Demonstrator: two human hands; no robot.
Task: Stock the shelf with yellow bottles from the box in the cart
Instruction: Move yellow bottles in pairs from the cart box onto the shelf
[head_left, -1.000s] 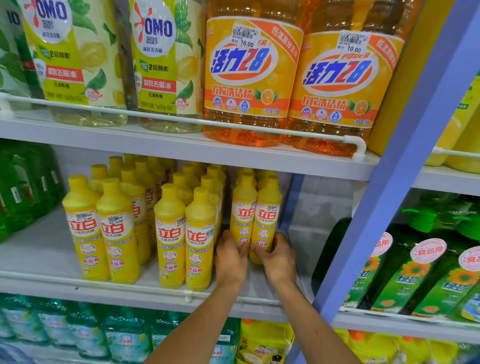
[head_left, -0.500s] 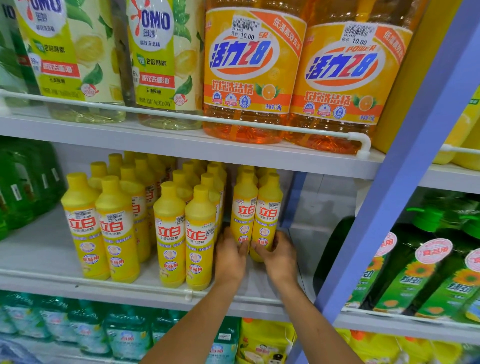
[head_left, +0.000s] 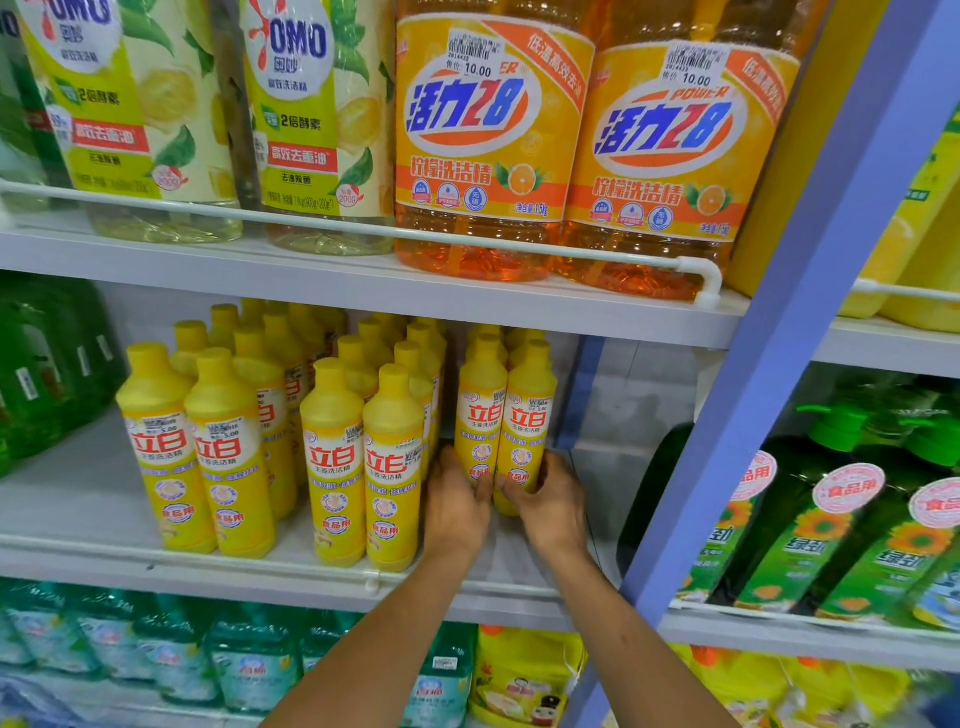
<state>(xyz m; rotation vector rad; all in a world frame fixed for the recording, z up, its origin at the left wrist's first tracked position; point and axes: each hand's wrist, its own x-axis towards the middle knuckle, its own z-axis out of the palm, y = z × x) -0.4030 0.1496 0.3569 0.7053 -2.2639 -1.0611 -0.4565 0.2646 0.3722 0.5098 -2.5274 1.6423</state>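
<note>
Several rows of yellow bottles with white and red labels stand on the middle white shelf. At the right end of the rows, two yellow bottles stand side by side: the left bottle and the right bottle. My left hand wraps the base of the left bottle. My right hand grips the base of the right one. Both bottles are upright on the shelf, with more yellow bottles behind them. The box and the cart are out of view.
A thin white rail runs along the shelf's front edge. Two pairs of yellow bottles stand left of my hands. Big orange bottles fill the shelf above. A blue upright post is at the right, green bottles beyond it.
Both hands stay on the two bottles' bases and have shifted them slightly back along the shelf. The view has tilted a little.
</note>
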